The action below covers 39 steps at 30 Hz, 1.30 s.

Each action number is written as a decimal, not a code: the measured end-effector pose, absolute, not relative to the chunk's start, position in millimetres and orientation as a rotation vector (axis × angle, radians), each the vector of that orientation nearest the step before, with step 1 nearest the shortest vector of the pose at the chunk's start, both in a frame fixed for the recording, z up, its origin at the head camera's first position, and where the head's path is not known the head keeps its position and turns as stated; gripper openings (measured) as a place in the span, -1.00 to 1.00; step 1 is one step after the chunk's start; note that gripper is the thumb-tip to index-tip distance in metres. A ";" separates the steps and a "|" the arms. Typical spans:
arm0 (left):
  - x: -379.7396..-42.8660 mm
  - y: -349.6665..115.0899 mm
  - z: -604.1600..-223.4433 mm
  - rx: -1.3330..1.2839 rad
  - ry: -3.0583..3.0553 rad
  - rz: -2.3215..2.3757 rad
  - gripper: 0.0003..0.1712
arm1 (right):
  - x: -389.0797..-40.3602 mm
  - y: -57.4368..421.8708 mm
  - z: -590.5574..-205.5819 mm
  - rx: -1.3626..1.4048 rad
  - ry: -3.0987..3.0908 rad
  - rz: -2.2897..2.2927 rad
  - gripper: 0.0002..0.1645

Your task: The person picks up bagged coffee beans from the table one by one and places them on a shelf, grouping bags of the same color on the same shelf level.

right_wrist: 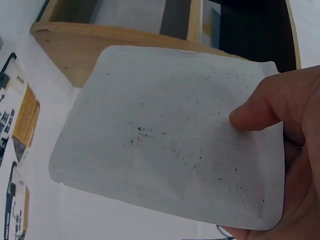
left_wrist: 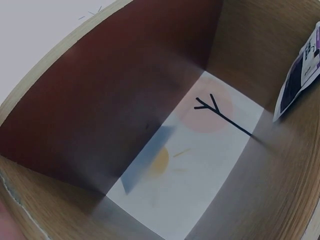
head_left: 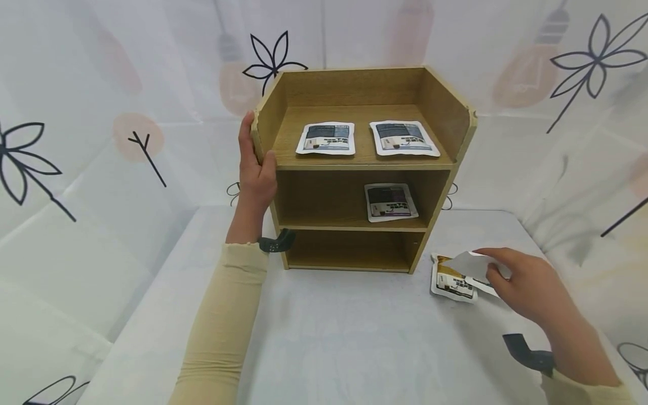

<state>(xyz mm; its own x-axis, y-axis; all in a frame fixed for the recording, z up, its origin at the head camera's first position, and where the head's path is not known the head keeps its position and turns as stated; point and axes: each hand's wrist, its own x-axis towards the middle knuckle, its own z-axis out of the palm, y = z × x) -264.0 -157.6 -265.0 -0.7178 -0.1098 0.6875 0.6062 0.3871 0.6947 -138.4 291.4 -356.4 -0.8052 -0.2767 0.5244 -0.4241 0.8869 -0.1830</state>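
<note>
My left hand (head_left: 257, 180) grips the upper left side panel of a small wooden shelf (head_left: 351, 165), with the thumb near its front edge. The left wrist view looks into the shelf, where a dark-labelled packet (left_wrist: 301, 75) lies at the right. In the right wrist view my right hand (right_wrist: 295, 115) pinches a flat pouch (right_wrist: 165, 135) by one edge, its plain, speckled white back showing. That pouch overlaps a gold-labelled pouch (head_left: 452, 286) on the table in the head view. Another pouch there is partly hidden under my fingers.
Two blue-labelled pouches (head_left: 328, 139) lie side by side on the top shelf. A dark-labelled pouch (head_left: 390, 202) rests on the right of the middle shelf. The unit stands on a white-covered table (head_left: 344, 332), before a patterned white curtain (head_left: 167, 73).
</note>
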 end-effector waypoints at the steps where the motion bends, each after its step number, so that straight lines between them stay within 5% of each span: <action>1: -263.9 -157.6 -265.0 -0.423 -1.984 -1.377 -0.19 | -138.4 289.5 -356.2 0.518 -2.554 0.403 -0.62; 17: -232.8 -143.5 -245.2 -0.435 -1.979 -1.410 -0.23 | -140.4 265.8 -349.8 0.763 -2.512 0.511 -0.54; 39: -234.8 -144.6 -246.5 -0.399 -2.000 -1.389 -0.23 | -156.4 225.5 -333.8 1.096 -2.269 0.643 -0.39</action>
<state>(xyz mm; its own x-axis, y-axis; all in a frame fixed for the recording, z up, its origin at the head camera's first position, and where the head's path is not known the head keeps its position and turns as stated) -234.8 -144.6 -246.5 -0.7346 -0.1179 0.6681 0.5848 0.3892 0.7117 -156.4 225.5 -333.8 -0.5273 -0.5552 0.6432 -0.8102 0.5567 -0.1837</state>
